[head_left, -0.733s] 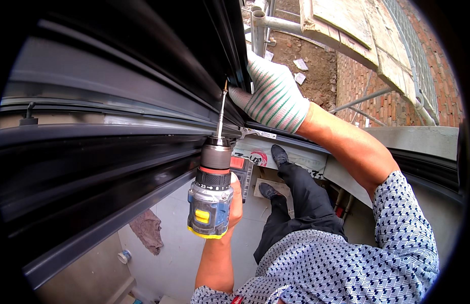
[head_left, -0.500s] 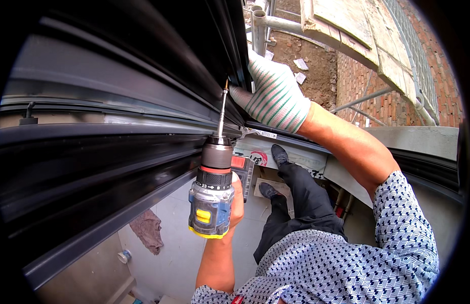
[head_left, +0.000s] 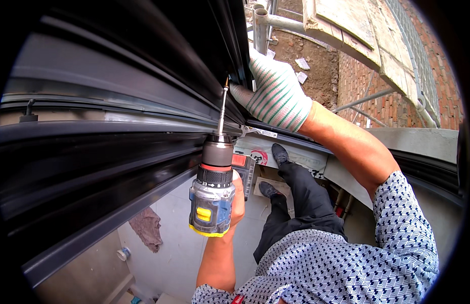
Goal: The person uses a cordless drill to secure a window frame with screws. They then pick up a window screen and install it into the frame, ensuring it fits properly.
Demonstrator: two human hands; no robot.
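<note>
Toward seven o'clock, the bare left hand [head_left: 238,202] wraps a drill [head_left: 212,187], its slim metal bit [head_left: 222,114] pointing to twelve beside the glossy, ridged black frame [head_left: 166,55]. The striped, knit-gloved right hand [head_left: 278,93], at one, pinches that frame's edge, open space over rough earth [head_left: 321,71] beyond.
</note>
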